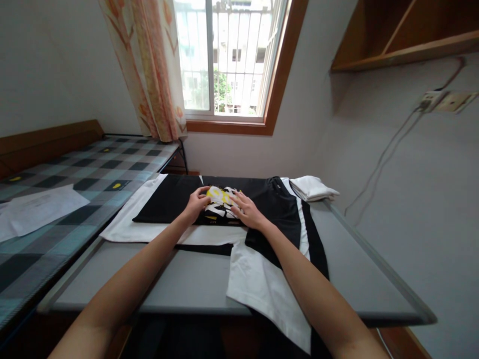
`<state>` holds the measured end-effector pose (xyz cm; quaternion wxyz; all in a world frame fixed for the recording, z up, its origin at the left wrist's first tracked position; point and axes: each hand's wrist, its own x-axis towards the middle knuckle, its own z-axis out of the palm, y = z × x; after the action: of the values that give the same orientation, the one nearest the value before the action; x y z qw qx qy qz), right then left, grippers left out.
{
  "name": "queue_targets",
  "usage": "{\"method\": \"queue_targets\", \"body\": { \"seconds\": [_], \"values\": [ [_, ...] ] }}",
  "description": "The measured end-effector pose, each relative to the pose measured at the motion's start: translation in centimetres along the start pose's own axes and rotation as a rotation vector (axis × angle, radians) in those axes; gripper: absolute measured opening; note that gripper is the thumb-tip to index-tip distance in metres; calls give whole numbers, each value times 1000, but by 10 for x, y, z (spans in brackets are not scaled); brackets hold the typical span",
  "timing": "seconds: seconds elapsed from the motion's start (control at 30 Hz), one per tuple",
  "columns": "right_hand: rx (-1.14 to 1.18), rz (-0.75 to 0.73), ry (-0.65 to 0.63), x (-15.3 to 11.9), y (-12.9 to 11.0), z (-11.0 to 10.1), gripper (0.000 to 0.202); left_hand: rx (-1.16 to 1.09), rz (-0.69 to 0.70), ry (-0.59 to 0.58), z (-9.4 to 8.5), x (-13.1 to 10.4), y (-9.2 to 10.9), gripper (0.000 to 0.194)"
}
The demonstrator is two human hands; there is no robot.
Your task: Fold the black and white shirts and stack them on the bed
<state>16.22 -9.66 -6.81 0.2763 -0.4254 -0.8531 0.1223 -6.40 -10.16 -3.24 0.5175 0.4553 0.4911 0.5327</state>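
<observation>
A black garment bundle with a white and yellow print [220, 195] lies folded small on the spread clothes. My left hand [197, 204] touches its left edge, thumb and fingers apart. Flat across its right side rests my right hand [247, 209], fingers spread. Underneath is a pair of black trousers or shorts [269, 192] with a white side stripe. A white garment [127, 219] shows below the black cloth on the left, and a white sleeve-like piece [258, 284] hangs toward the front edge. My right hand hides part of the print.
The clothes lie on a grey table [187, 284] with a raised rim. A folded white cloth [312, 188] sits at its back right corner. On the left stands a bed with a checked cover [123, 164] and paper sheets [41, 209]. A cable [377, 162] hangs along the right wall.
</observation>
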Motion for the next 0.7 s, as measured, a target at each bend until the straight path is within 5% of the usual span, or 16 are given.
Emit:
{"method": "queue_targets", "body": {
  "seconds": [0.2, 0.5, 0.7],
  "values": [
    [55, -28, 30, 2, -3, -4, 65, -159, -109, -75, 4, -2, 1, 67],
    [-63, -58, -79, -6, -15, -9, 72, 445, 22, -63, -7, 0, 5, 54],
    [-103, -99, -66, -8, -17, -10, 80, 209, -17, -219, -3, -7, 6, 88]
  ]
}}
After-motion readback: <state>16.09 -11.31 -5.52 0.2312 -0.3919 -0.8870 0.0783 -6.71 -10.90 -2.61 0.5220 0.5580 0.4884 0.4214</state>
